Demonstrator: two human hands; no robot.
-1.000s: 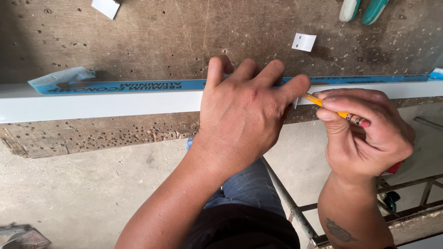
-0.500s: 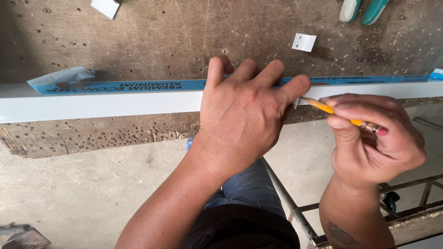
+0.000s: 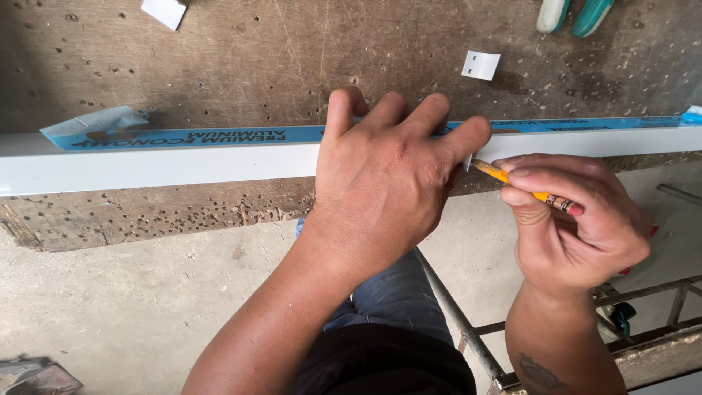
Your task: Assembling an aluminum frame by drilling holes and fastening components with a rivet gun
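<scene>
A long white metal bar (image 3: 161, 164) with a blue protective film strip (image 3: 219, 135) lies across a worn wooden bench (image 3: 292, 58). My left hand (image 3: 387, 175) lies flat over the bar, pressing it down, index finger stretched to the right. A small white piece (image 3: 468, 161) stands against the bar under that fingertip. My right hand (image 3: 578, 219) grips a yellow pencil (image 3: 523, 186) with a red eraser end, its tip touching the bar beside the white piece.
A small white bracket (image 3: 480, 64) lies on the bench beyond the bar. Another white piece (image 3: 167, 10) sits at the top left. Green and white tool handles (image 3: 574, 14) show at the top right. A metal frame (image 3: 643, 322) stands below right, above a concrete floor (image 3: 131, 307).
My right hand has shifted the pencil slightly, its tip staying at the bar next to my left index finger. The left hand and the bar have not moved.
</scene>
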